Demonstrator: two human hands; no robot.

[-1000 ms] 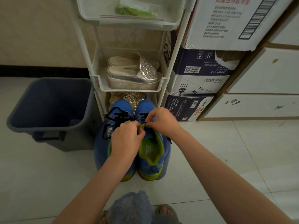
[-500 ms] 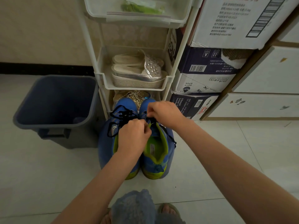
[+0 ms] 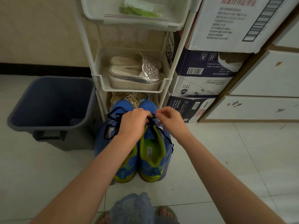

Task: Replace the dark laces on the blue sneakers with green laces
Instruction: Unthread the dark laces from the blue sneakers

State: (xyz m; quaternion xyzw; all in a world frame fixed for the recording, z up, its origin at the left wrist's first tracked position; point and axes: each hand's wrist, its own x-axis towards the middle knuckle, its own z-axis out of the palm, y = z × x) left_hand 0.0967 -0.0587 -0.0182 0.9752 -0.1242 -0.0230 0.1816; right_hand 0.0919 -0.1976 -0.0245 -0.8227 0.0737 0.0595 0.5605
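Two blue sneakers with green lining stand side by side on the floor, toes toward the rack: the left sneaker (image 3: 106, 135) and the right sneaker (image 3: 152, 157). Dark laces (image 3: 111, 125) hang loose over the left one. My left hand (image 3: 132, 123) and my right hand (image 3: 169, 120) meet over the right sneaker's tongue, both pinching its dark lace (image 3: 151, 121). A clear bag with green laces (image 3: 139, 11) lies in the rack's top tray.
A white shelf rack (image 3: 176, 65) holds silver sandals (image 3: 135, 73) behind the sneakers. A grey bin (image 3: 48, 102) stands to the left. Stacked cartons (image 3: 210, 75) and white drawers (image 3: 265, 88) fill the right. My sandalled feet show at the bottom edge.
Both hands have shifted a little toward the sneaker's toe along the lacing, and the left hand now covers more of the tongue. The sneakers stay in place.
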